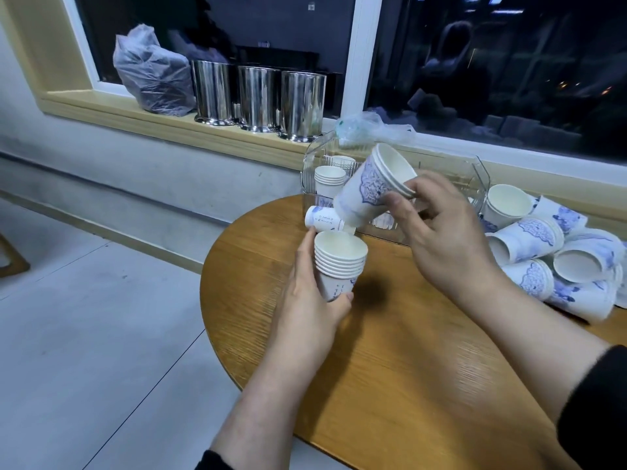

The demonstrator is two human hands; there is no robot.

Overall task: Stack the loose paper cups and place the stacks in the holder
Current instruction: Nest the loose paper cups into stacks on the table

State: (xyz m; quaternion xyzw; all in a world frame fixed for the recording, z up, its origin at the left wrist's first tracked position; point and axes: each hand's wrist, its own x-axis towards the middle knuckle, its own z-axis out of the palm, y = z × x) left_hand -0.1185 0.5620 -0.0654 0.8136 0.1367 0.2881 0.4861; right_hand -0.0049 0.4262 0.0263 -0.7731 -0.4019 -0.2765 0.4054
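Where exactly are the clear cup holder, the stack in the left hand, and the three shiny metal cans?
Clear cup holder (480, 171): head view, its right end wall.
Stack in the left hand (340, 262): head view, the nested rims.
Metal cans (259, 96): head view, side of the middle can on the windowsill.

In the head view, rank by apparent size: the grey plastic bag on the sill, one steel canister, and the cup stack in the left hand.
1. Crumpled grey plastic bag, largest.
2. Rightmost shiny steel canister.
3. White paper cup stack held in the left hand, smallest, though it is nearer the camera, so its true size is smaller than it looks.
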